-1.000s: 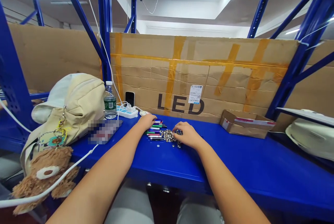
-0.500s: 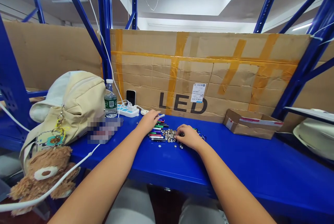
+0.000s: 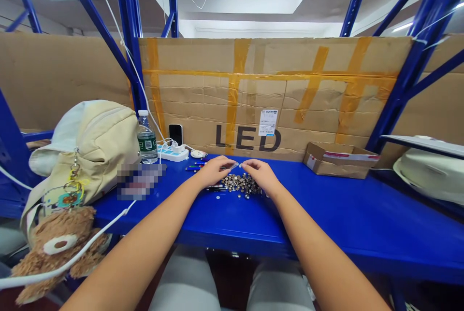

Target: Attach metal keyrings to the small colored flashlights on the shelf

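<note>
A heap of small silvery button-like metal pieces [image 3: 241,184] lies on the blue shelf [image 3: 326,214] in front of me. Several thin coloured pen-like sticks [image 3: 195,165] lie to its left, partly hidden by my left hand. My left hand [image 3: 213,170] and my right hand [image 3: 259,175] meet just above the heap. Both are pinched on a slim silvery pen-like stick [image 3: 235,164] that spans between their fingertips.
A cream backpack [image 3: 90,147] with a teddy bear [image 3: 58,248] sits at the left, beside a water bottle [image 3: 147,139] and a white power strip [image 3: 172,152]. A small open cardboard box [image 3: 339,160] lies at the right. A taped cardboard wall marked LED [image 3: 271,89] stands behind.
Both hands have lifted off the sticks and the heap and come together above the heap, now pinching one slim stick between them. The camera has tilted slightly.
</note>
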The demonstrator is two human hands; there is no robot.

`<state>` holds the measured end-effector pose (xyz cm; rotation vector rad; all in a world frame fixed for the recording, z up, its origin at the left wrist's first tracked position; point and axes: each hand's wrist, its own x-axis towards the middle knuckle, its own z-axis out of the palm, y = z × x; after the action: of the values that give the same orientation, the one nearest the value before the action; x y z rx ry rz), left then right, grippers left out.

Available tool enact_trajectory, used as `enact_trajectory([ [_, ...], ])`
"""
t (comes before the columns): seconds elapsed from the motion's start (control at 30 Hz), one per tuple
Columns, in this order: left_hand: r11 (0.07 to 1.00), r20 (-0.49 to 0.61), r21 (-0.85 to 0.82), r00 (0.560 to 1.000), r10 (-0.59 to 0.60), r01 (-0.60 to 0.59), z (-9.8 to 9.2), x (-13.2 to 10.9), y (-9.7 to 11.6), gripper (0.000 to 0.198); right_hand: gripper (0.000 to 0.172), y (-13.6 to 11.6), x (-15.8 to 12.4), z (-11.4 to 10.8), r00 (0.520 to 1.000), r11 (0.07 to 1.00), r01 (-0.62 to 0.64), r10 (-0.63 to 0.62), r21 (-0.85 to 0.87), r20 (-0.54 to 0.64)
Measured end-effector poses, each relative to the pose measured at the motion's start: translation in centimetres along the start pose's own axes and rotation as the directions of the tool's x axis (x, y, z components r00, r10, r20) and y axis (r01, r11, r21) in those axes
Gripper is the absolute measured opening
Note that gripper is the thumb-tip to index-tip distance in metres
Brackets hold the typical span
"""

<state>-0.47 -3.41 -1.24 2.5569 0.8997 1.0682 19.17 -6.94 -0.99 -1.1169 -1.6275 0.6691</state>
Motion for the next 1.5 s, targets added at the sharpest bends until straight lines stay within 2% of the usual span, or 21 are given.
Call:
enact_trajectory([
  [0.13, 1.0, 0.028, -0.017, 1.0, 0.014, -0.014, 0.18, -0.02, 0.53, 0.027, 0.027, 0.03, 0.12, 0.03, 1.0, 0.998, -0.017, 0.017, 0.056, -0.003],
  [0.37, 0.999, 0.016, 0.022, 0.999, 0.046, -0.046, -0.05, -0.08, 1.02, 0.025, 0.026, -0.28, -0.09, -0.03, 0.999, 0.999, -0.011, 0.013, -0.036, 0.043],
  [0.73, 0.997, 0.03, 0.044, 0.998, 0.056, -0.058, 0.24, -0.04, 0.51, 0.027, 0.027, -0.15, -0.24, -0.2, 0.996, 0.997, 0.005, 0.001, -0.073, 0.085],
  [1.1, 0.996, 0.038, 0.04, 0.997, 0.073, -0.075, 0.29, -0.03, 0.22, 0.023, 0.028, 0.2, -0.09, -0.24, 0.996, 0.993, 0.054, -0.046, -0.107, 0.076],
  [1.33, 1.0, 0.054, -0.027, 0.998, -0.011, 0.012, 0.46, -0.05, 0.78, 0.025, 0.025, 0.35, 0.02, -0.11, 0.997, 0.987, 0.063, -0.057, -0.145, 0.041],
  [1.5, 0.999, 0.045, -0.039, 0.999, -0.025, 0.027, 0.52, -0.04, 0.71, 0.024, 0.024, -0.14, -0.15, -0.12, 0.998, 0.992, 0.056, -0.056, -0.11, 0.0],
])
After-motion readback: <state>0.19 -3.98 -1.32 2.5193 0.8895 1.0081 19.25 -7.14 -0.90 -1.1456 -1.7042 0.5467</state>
